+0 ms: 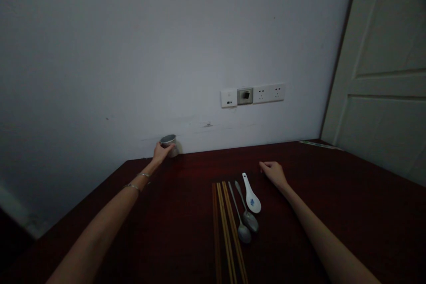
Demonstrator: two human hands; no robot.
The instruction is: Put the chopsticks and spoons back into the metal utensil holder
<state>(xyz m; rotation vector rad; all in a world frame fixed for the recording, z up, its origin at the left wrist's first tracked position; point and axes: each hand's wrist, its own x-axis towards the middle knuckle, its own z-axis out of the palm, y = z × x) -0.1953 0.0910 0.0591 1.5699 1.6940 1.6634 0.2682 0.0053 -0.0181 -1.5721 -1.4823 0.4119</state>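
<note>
At the back left of the table, close to the wall, my left hand (161,151) is closed around a grey cup (173,147) that stands upright with its mouth up. My right hand (273,172) rests on the table to the right of the cutlery, its fingers curled in; I see nothing in them. Nearest to it lies a white soup spoon (252,199) with a blue pattern. Beside that are two metal spoons (250,221) (244,233), bowls toward me. Left of these, several wooden chopsticks (226,226) lie side by side, pointing away from me.
The dark red table (159,230) meets a pale wall (149,53) at its back edge. Sockets and switch plates (261,94) sit low on the wall. A thin patterned strip (319,145) lies at the back right, near a white panelled door (382,84).
</note>
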